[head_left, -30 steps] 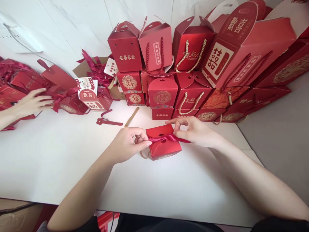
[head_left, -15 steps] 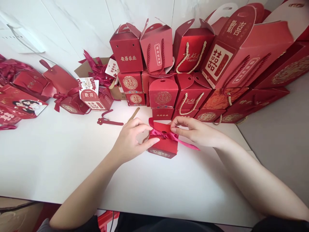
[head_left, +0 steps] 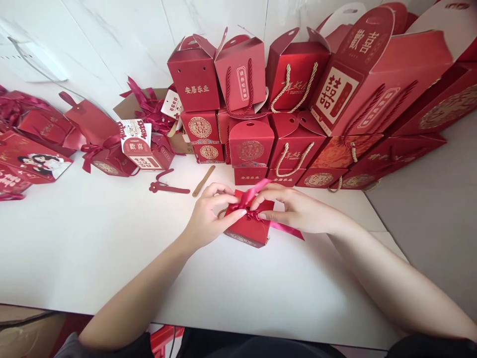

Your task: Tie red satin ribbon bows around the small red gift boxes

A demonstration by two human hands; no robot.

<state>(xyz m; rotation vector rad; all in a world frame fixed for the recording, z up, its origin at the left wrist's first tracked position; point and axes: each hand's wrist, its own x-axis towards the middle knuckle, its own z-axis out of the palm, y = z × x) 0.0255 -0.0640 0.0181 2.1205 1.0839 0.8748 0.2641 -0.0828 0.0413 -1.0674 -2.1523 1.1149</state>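
A small red gift box (head_left: pixel 250 231) sits on the white table in front of me, with a gold round emblem on its near side. Dark pink ribbon (head_left: pixel 285 230) is knotted across its top. One ribbon end sticks up toward the back, and the other trails down to the right. My left hand (head_left: pixel 213 214) pinches the ribbon at the left of the knot, thumb lying over the box top. From the right, my right hand (head_left: pixel 288 206) has its thumb and fingers closed on the ribbon by the knot. Its fingertips partly cover the knot.
Stacked red gift boxes (head_left: pixel 251 144) stand behind my hands along the tiled wall. A dark red flower-ended strap (head_left: pixel 169 188) and a brown strip (head_left: pixel 203 181) lie left of them. Farther left are ribbon-tied boxes (head_left: pixel 112 161) and an illustrated red box (head_left: pixel 40 161).
One ribbon end now points up and back over the box. My right hand has moved left to the knot, and the box has shifted slightly left.
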